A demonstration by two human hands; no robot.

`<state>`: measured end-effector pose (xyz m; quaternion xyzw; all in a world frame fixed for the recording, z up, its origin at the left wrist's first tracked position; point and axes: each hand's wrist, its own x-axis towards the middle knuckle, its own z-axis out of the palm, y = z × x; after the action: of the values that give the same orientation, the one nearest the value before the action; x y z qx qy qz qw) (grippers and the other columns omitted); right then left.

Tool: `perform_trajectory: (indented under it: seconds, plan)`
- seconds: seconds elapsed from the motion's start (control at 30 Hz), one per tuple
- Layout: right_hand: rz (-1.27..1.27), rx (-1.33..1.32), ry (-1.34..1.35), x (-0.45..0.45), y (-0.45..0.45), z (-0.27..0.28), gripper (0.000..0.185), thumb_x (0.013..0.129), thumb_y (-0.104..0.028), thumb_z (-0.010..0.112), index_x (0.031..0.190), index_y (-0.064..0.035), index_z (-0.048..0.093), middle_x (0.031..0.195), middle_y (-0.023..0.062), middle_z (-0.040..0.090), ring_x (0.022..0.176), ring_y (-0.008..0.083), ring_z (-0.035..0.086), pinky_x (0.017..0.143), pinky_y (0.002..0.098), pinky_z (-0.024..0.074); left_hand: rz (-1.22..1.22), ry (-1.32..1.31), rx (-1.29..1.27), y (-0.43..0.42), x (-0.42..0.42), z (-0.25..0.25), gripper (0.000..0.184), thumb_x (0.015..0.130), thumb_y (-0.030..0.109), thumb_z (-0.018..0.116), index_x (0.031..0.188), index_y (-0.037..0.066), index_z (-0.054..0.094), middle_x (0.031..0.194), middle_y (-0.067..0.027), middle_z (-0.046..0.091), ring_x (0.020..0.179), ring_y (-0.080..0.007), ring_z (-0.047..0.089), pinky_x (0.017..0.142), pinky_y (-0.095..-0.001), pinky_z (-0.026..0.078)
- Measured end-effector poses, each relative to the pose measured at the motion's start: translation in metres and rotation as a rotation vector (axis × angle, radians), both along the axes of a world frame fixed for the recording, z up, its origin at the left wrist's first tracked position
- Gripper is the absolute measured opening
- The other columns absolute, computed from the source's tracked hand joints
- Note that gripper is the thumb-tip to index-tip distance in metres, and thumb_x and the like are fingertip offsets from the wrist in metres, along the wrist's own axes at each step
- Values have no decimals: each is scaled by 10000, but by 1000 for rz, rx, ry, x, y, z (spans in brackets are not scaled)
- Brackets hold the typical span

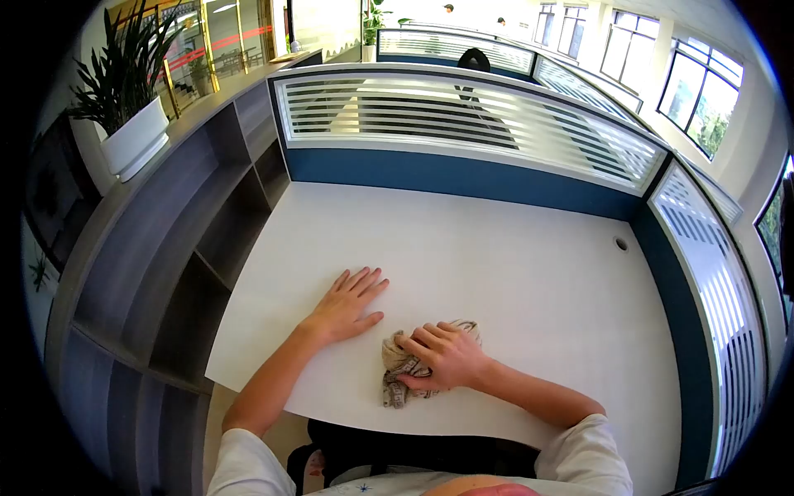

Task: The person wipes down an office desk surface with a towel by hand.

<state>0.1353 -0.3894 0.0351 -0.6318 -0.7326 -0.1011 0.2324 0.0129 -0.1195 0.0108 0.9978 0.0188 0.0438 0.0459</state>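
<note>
A person's right hand [447, 357] grips a crumpled, patterned cloth [395, 364] against a white desk [488, 256], near its front edge; the left hand [343, 307] lies spread, palm down, on the bare surface just beside it. Dark shelves [178, 240] line the left side; a blue partition [447, 176] stands behind.

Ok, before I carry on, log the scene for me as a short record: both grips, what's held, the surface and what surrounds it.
Left grip: open, palm down on the white desk, fingers slightly spread
Right grip: closed over the patterned cloth
Cloth state: crumpled, lying on the desk near its front edge
Desk detail: round hole toward the far right corner
Far side: blue partition with striped glass panel above
Left side: dark shelving unit, white planter on top
</note>
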Motion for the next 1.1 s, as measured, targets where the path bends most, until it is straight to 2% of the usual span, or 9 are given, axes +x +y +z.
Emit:
perform_trajectory:
  seconds: [0.1, 0.13, 0.33, 0.53, 0.67, 0.7, 0.73, 0.8, 1.1]
  plan:
    - [-13, 8, 21, 37, 6, -14, 616, 893, -531, 813, 1345, -127, 700, 1024, 98, 722, 1024, 313, 702, 879, 466, 573, -21, 1, -41, 4, -3, 3, 757, 1104, 527, 529, 1715, 119, 347, 1800, -119, 295, 1674, -304, 226, 1374, -491, 148]
    - [-166, -383, -29, 44, 12, 14, 644, 861, -481, 834, 1379, -131, 681, 1068, 92, 725, 1081, 308, 693, 900, 463, 569, -3, 16, -33, 7, -4, 5, 766, 1102, 536, 531, 1715, 115, 347, 1800, -117, 294, 1675, -302, 224, 1375, -489, 148]
    - [-383, 60, -50, 88, 4, -5, 619, 817, -399, 843, 1327, -84, 691, 1068, 113, 730, 971, 334, 725, 851, 447, 577, 160, -2, -93, 38, -9, 5, 780, 1109, 569, 512, 1718, 112, 342, 1809, -113, 278, 1678, -304, 212, 1377, -471, 144]
    - [1, -498, 19, 12, 2, 20, 618, 883, -491, 773, 1341, -88, 672, 1216, 150, 713, 1184, 365, 667, 1052, 507, 507, 197, 5, -60, 42, -8, 0, 755, 1127, 553, 479, 1727, 121, 328, 1811, -131, 265, 1681, -323, 197, 1379, -465, 140]
    - [20, -183, 151, 42, -2, 3, 627, 869, -507, 780, 1301, -64, 674, 1191, 157, 721, 1189, 372, 671, 1021, 526, 522, 181, -24, -76, 41, -11, -2, 752, 1128, 544, 477, 1727, 115, 327, 1809, -139, 266, 1682, -328, 194, 1379, -468, 140]
    - [-307, -806, -1, 48, 26, 36, 685, 846, -506, 792, 1377, -93, 663, 1245, 145, 721, 1238, 360, 658, 1030, 539, 523, 178, -31, -78, 40, -12, -1, 751, 1128, 539, 476, 1727, 112, 325, 1810, -138, 265, 1682, -327, 193, 1379, -469, 138]
    - [-471, -892, 185, 50, 35, 71, 708, 838, -502, 791, 1404, -97, 656, 1263, 140, 732, 1201, 355, 686, 1003, 523, 548, 176, -39, -81, 39, -13, 0, 750, 1129, 535, 476, 1727, 109, 324, 1810, -138, 264, 1682, -327, 192, 1379, -470, 137]
    - [-608, -124, 56, 91, 15, 13, 722, 837, -527, 822, 1335, -42, 627, 1153, 174, 754, 1076, 380, 731, 949, 472, 570, 159, -38, -92, 38, -13, 1, 754, 1120, 518, 507, 1724, 103, 329, 1804, -156, 271, 1678, -349, 198, 1375, -486, 136]
    - [-524, -164, 76, 117, 4, 6, 798, 867, -633, 819, 1369, -38, 643, 1296, 160, 734, 1234, 334, 693, 1058, 472, 546, 144, -29, -59, 44, -8, -6, 795, 1089, 525, 565, 1716, 91, 339, 1802, -180, 263, 1678, -367, 192, 1371, -503, 132]
